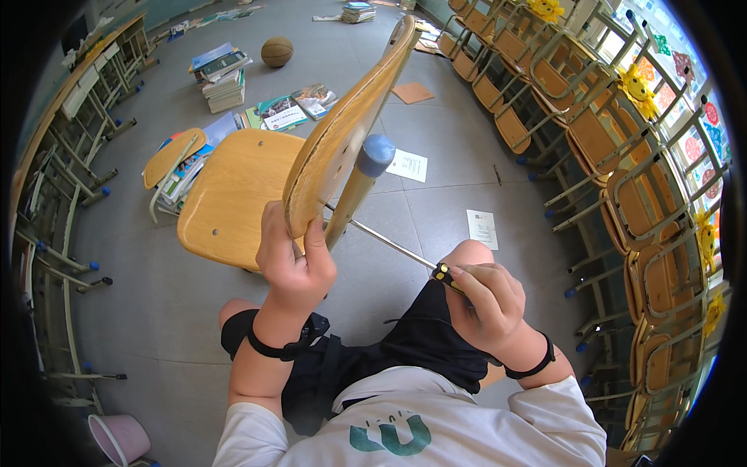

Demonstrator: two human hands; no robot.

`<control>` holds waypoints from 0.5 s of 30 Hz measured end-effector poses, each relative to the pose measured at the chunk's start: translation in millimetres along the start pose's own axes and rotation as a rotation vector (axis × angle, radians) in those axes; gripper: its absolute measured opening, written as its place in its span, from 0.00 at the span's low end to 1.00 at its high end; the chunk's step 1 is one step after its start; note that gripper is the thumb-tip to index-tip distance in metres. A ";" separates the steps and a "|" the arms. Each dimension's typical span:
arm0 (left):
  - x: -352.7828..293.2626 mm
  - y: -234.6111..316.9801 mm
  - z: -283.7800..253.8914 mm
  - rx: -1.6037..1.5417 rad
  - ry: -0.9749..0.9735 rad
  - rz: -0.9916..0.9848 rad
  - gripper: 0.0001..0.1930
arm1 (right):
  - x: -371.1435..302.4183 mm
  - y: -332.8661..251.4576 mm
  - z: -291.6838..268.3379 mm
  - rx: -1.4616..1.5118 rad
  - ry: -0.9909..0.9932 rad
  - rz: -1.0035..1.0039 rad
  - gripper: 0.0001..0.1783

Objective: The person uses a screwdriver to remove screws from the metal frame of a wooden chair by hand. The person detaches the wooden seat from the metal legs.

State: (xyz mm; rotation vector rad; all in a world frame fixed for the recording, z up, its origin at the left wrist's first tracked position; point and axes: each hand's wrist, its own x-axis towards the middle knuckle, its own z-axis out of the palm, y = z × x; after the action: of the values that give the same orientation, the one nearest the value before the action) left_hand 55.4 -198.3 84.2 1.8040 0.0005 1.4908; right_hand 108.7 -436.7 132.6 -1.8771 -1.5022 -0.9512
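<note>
A wooden chair stands in front of me, its pale seat board [235, 191] dotted with screw heads. Its curved backrest [346, 117] rises beside a metal frame post topped by a blue cap [376, 156]. My left hand [296, 253] pinches the backrest's lower corner between thumb and fingers. In my right hand [489, 300] is the black-and-yellow handle of a screwdriver [397, 247]. Its long shaft passes the post and points at the backrest's rear face. Whether the tip sits in a screw cannot be made out.
Rows of stacked chairs [599, 132] line the right side. Desks [74, 93] run along the left, with a pink bucket [123, 438] near the front. Beyond the chair are book piles [224, 82], a basketball [277, 52] and loose papers [482, 229] on the floor.
</note>
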 end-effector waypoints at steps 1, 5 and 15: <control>0.7 -0.6 0.2 0.005 -0.008 0.015 0.07 | -0.6 -1.9 1.3 0.048 -0.017 0.102 0.20; 1.2 0.8 -4.1 0.031 -0.038 0.014 0.08 | -1.1 -4.1 2.3 0.207 -0.096 0.365 0.17; 9.8 -7.7 -18.7 -0.052 -0.040 -0.122 0.10 | 10.7 -4.8 -6.2 0.238 -0.234 0.440 0.13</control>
State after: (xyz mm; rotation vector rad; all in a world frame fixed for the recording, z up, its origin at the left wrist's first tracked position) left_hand 46.4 -178.1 88.2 1.7596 0.0510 1.3571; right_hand 104.3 -434.2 144.9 -2.0686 -1.1843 -0.3464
